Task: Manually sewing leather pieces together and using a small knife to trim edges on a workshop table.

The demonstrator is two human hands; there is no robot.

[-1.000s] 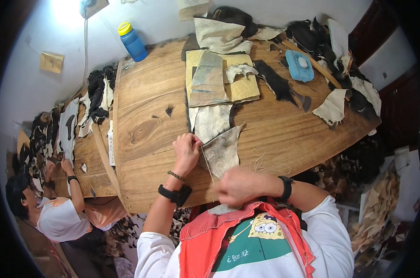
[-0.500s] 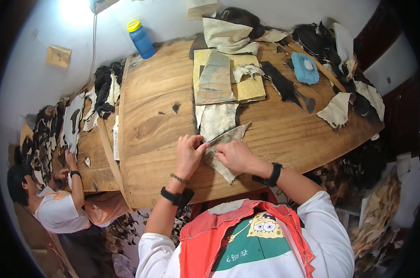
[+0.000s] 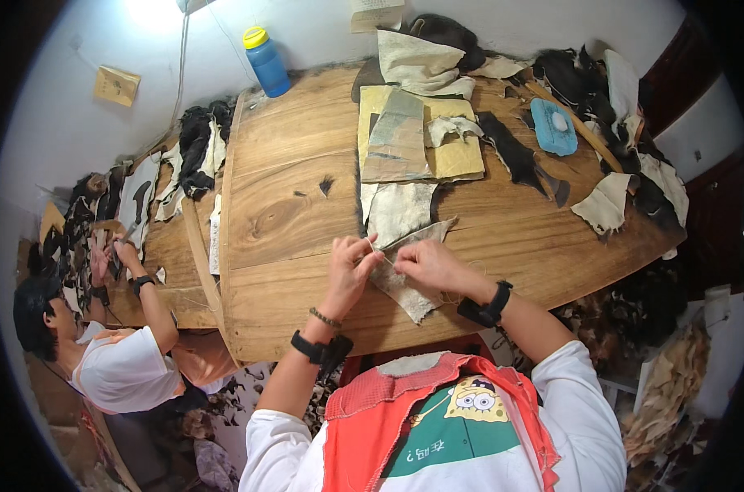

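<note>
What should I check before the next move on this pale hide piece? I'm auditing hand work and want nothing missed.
1. Left hand grips the pale hide piece: ok.
2. Right hand grips it too: ok.
3. Piece rests on the wooden table: ok.
4. Tool between the fingers: cannot tell.
5. Flat pale hide beyond lies apart from both hands: ok.
6. Co-worker's hands stay at the other bench: ok.

A pale scrap of hide is pinched at the near edge of the wooden bench, the left hand and right hand closed on it side by side. Beyond it, more pale pieces are laid on a yellow board. A blue bottle is stood at the far edge. At the left, another person's hands are seen over dark scraps.
</note>
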